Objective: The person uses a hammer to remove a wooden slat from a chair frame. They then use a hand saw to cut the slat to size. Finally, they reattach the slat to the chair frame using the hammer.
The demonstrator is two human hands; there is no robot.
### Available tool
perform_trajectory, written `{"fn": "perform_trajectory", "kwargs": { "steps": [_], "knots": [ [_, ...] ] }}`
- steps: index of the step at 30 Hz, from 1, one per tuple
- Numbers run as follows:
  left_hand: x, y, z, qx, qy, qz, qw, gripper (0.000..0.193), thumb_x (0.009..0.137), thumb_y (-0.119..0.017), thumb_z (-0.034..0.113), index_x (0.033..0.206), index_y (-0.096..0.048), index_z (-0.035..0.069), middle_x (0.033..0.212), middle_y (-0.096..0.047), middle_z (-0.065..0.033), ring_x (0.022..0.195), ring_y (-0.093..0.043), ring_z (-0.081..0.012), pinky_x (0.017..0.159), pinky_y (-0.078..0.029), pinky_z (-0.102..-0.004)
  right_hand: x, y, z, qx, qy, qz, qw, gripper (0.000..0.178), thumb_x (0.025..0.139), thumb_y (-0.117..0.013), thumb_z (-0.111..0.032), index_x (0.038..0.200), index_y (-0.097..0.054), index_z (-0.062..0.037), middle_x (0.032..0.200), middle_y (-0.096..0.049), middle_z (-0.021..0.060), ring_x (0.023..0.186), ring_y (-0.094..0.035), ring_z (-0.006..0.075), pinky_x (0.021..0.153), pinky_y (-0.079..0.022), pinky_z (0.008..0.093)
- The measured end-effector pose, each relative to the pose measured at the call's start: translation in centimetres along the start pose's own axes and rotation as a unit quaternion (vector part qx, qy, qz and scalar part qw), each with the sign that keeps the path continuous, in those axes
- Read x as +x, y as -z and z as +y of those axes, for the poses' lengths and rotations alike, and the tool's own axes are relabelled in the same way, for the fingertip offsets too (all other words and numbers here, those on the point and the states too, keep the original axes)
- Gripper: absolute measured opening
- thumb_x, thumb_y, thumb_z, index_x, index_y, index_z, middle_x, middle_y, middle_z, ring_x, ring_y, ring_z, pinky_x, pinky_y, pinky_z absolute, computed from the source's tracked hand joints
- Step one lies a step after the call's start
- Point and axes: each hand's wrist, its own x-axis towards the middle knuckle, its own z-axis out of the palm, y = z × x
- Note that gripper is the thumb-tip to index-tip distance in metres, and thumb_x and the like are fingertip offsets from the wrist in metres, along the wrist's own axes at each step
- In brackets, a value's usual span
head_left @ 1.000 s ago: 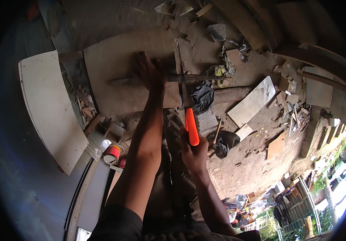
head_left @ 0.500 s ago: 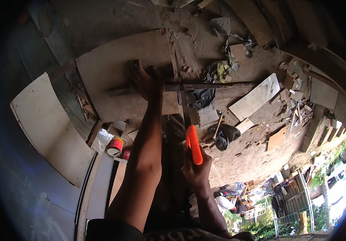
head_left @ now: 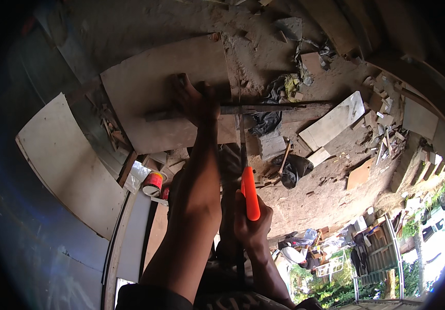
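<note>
My right hand (head_left: 254, 223) is closed round the orange handle (head_left: 251, 192) of a handsaw. Its narrow dark blade (head_left: 243, 139) points away from me and crosses a long dark wooden strip (head_left: 263, 109) just right of the plywood board's edge. My left hand (head_left: 195, 101) bears down on that strip, its fingers reaching over the far side and its thumb apart. Beneath the left hand lies the tan plywood board (head_left: 145, 72), with part of the strip resting across it. Whether the teeth are sunk into the wood is too dark to tell.
A pale panel (head_left: 67, 160) leans at left beside a red tin (head_left: 152, 183). A hammer-like wooden handle (head_left: 285, 156) rests by black plastic (head_left: 295, 170). A white board (head_left: 332, 121) and several scraps litter the dirt floor. Another person (head_left: 293, 254) is at lower right.
My right hand has drawn the saw back toward me, and the blade now runs straighter away from me. My left hand stays on the strip. The whole view has shifted slightly.
</note>
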Motion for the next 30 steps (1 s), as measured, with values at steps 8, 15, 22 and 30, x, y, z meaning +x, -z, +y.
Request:
{"fn": "perform_trajectory", "kwargs": {
  "steps": [8, 15, 22, 30],
  "knots": [
    [-0.2, 0.0, 0.1, 0.027, 0.007, -0.001, 1.0, 0.069, 0.085, -0.053, 0.039, 0.144, -0.034, 0.009, 0.154, -0.025, -0.0163, 0.141, -0.026, -0.0356, 0.114, -0.018, -0.0543, -0.8, 0.1, 0.4, -0.02, 0.006, 0.033, 0.999, 0.021, 0.09, -0.063, -0.015, 0.074, -0.059, -0.0004, 0.056, -0.058, 0.0128, 0.047, -0.061, 0.0239, 0.045, -0.043, 0.0336],
    [0.0, 0.1, 0.1, 0.019, 0.012, -0.006, 1.0, 0.07, 0.084, -0.054, 0.04, 0.144, -0.035, 0.009, 0.155, -0.024, -0.0163, 0.142, -0.024, -0.0347, 0.114, -0.018, -0.0546, -1.1, -0.2, -0.3, -0.015, -0.017, 0.032, 0.999, 0.019, 0.089, -0.064, -0.015, 0.08, -0.064, 0.0014, 0.058, -0.062, 0.0103, 0.053, -0.066, 0.023, 0.049, -0.049, 0.0318],
    [-0.2, -0.1, -0.4, -0.043, 0.007, 0.002, 0.999, 0.069, 0.084, -0.055, 0.04, 0.143, -0.035, 0.008, 0.155, -0.024, -0.0168, 0.143, -0.023, -0.0339, 0.113, -0.019, -0.0565, -2.6, 0.4, -1.2, -0.047, -0.062, 0.002, 0.997, 0.015, 0.088, -0.063, -0.014, 0.086, -0.065, 0.0016, 0.061, -0.062, 0.0148, 0.055, -0.067, 0.0268, 0.05, -0.048, 0.0323],
    [-0.4, 0.3, -0.3, -0.023, -0.004, -0.003, 1.0, 0.068, 0.085, -0.054, 0.039, 0.143, -0.036, 0.007, 0.154, -0.025, -0.0179, 0.142, -0.024, -0.0364, 0.113, -0.019, -0.0567, -3.4, 0.8, -2.2, -0.052, -0.044, 0.002, 0.998, 0.015, 0.083, -0.069, -0.013, 0.09, -0.068, 0.0005, 0.067, -0.063, 0.0162, 0.06, -0.067, 0.031, 0.053, -0.049, 0.0333]
  ]
}}
